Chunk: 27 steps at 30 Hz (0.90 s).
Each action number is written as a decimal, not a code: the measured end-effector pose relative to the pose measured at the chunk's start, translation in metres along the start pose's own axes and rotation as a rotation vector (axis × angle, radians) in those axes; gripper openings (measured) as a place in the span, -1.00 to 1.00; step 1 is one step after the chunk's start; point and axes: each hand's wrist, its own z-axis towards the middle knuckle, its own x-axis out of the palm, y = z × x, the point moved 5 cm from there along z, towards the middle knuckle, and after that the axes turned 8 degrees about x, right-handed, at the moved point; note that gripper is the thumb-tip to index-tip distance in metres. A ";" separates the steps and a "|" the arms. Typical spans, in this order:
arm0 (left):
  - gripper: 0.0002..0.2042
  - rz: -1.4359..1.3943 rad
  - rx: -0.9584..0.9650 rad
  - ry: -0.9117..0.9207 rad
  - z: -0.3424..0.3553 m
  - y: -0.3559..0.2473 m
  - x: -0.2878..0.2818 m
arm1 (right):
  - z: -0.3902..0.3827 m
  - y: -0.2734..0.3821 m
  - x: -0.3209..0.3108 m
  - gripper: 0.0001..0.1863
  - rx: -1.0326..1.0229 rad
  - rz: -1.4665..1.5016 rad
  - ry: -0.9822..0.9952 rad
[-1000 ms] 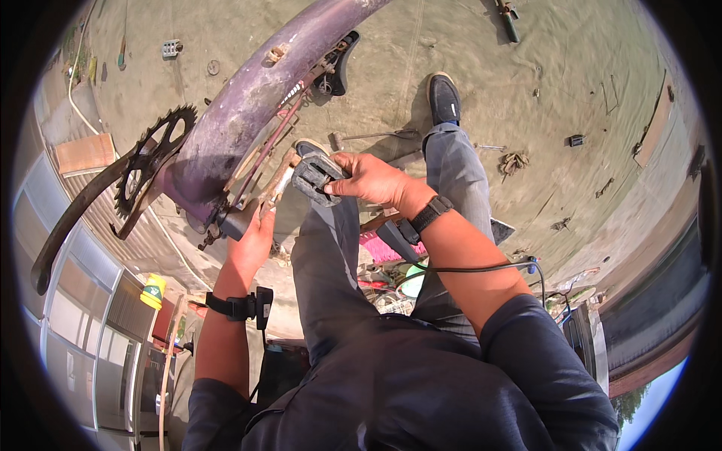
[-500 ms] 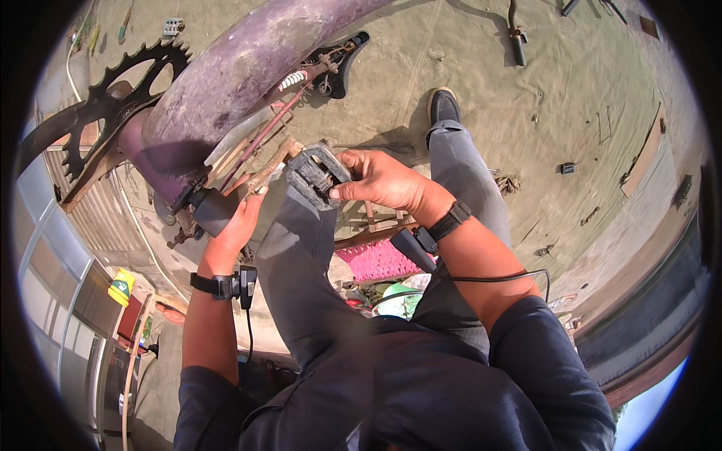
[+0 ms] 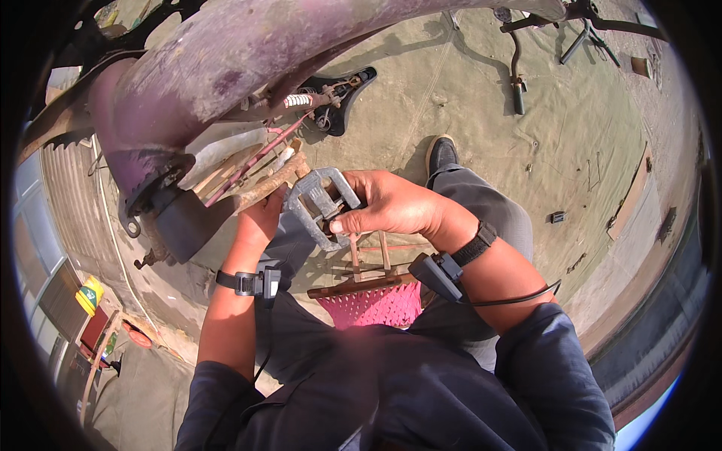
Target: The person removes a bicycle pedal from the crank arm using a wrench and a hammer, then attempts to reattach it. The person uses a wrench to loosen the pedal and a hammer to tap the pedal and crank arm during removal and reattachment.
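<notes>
A grey bicycle pedal (image 3: 323,204) is pinched at its right side by my right hand (image 3: 392,204), the thumb on its lower edge and the fingers curled behind. The pedal sits against the outer end of a rusty crank arm (image 3: 267,184); whether it is threaded in cannot be seen. My left hand (image 3: 262,219) grips the crank arm from below, most of its fingers hidden behind the metal. Close above my hands runs the worn purple bicycle frame (image 3: 203,75), with a dark cylindrical part (image 3: 188,224) at its lower end.
A dark saddle (image 3: 342,105) lies beyond the frame, and the toothed chainring (image 3: 68,137) shows at left. Between my legs stands a stool with a pink woven seat (image 3: 372,304). A handlebar (image 3: 517,83) and a small dark block (image 3: 556,217) are farther off on the ground cloth.
The pedal has turned, so its open cage faces me more squarely. The frame looms larger in view, and both hands appear lower and slightly farther right. Each hand keeps its hold.
</notes>
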 end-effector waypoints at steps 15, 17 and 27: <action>-0.67 -0.963 -0.330 -0.092 -0.005 0.037 0.090 | -0.004 -0.001 -0.002 -0.62 -0.060 0.056 -0.088; -0.72 -0.764 -0.288 -0.155 -0.014 0.030 0.081 | -0.002 -0.003 0.005 -0.60 -0.091 0.078 -0.030; -0.82 -0.612 -0.205 -0.265 -0.083 0.010 0.076 | -0.006 -0.017 0.012 -0.58 -0.218 0.061 -0.057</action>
